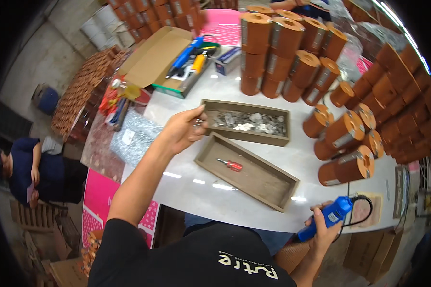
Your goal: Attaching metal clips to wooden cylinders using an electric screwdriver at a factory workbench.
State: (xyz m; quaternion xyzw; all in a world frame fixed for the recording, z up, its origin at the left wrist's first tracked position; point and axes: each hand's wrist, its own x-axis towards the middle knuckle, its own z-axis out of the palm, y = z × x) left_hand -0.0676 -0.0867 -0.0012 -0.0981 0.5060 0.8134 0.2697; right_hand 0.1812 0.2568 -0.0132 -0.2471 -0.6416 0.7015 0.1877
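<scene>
My left hand is closed in a pinch at the left end of a shallow wooden box. A small shiny metal piece shows between its fingers, too small to name more closely. That box holds many small silvery metal pieces. Just in front of it, a second wooden box lies at a slant with a red-handled screwdriver in it. At the table's front right edge, my right hand grips a blue corded power tool. A black cord loops from the tool's end.
Brown cylinders with metal strips stand stacked at the back and right. An open cardboard box with tools sits at the back left, near bubble wrap. Another person is at the far left. Part of someone shows behind the table.
</scene>
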